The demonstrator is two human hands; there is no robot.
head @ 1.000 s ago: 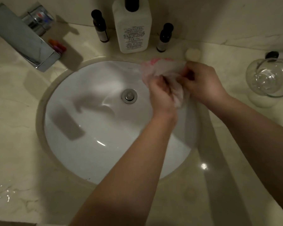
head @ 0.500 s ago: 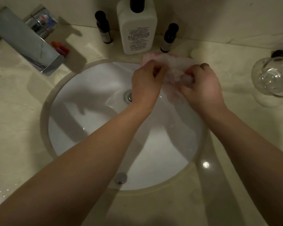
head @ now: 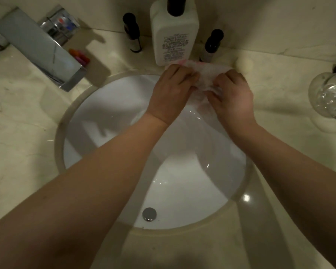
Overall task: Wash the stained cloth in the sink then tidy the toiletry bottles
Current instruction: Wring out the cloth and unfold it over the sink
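- Scrubbing was the step in hand as far as we could judge: our left hand (head: 170, 92) and right hand (head: 231, 96) both had their fingers curled tight into the stained cloth (head: 206, 74), bunching it between them.
- The cloth sat at about 12 o'clock over the far rim of the sink (head: 58, 148), its top edge just in front of the big white bottle (head: 174, 33) and showing a pink tinge there.
- It looked thin, limp and light, so we reckoned it would crumple any way we squeezed it and give no resistance. If wet it would probably cling and drip rather than slip.
- Best hold, in our view: a fistful on each side of the stain, knuckles close together, so the fabric could be rubbed against itself. Pinching one corner would just let the rest dangle.
- The two small dark bottles (head: 133, 33) (head: 211, 45) stood at roughly 11 and 1 o'clock of the big bottle, upright on the counter (head: 23, 123). They seemed light and easy to tip, so we figured gripping round the body beats grabbing the cap.
- The big one looked heavier and smooth-sided, likely slick with wet hands. Take it round the middle.
- A glass vessel (head: 330, 96) sat at 3 o'clock, well apart from our hands. Fragile, so worth keeping elbows away.
- The tap (head: 39, 47) was at 10 o'clock, and we saw no water running from it.
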